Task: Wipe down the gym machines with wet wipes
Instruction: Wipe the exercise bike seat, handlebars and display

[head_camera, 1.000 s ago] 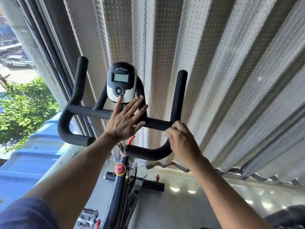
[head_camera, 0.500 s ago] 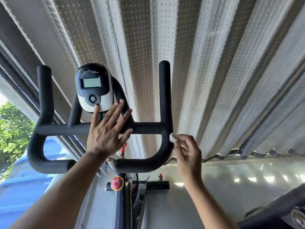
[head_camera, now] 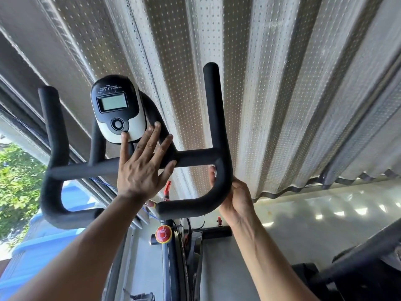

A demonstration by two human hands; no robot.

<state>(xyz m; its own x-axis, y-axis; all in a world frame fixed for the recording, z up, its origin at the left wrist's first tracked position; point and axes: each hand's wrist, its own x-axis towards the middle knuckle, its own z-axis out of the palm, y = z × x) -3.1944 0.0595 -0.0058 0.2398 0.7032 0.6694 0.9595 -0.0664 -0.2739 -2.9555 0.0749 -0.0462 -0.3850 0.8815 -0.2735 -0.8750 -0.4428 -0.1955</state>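
A black foam handlebar [head_camera: 213,105] of an exercise bike fills the middle of the view, with a black and white monitor [head_camera: 117,107] above its crossbar. My left hand [head_camera: 143,168] lies flat on the crossbar, fingers spread, fingertips touching the monitor's lower edge. My right hand [head_camera: 236,200] wraps round the handlebar's right bend from behind, thumb on the inner side. Only a sliver of the white wet wipe [head_camera: 214,170] shows by that thumb; the rest is hidden between hand and foam.
A red round knob [head_camera: 163,233] sits on the bike frame below the bars. A perforated pale curtain [head_camera: 282,83] hangs just behind the bike. Trees [head_camera: 17,181] show through a window at left. Part of another dark machine [head_camera: 358,263] crosses the lower right over the glossy floor [head_camera: 303,224].
My right hand went from pinching the wipe at the bar's junction to wrapping round the bend lower down. The left hand stayed flat on the crossbar. The view came closer.
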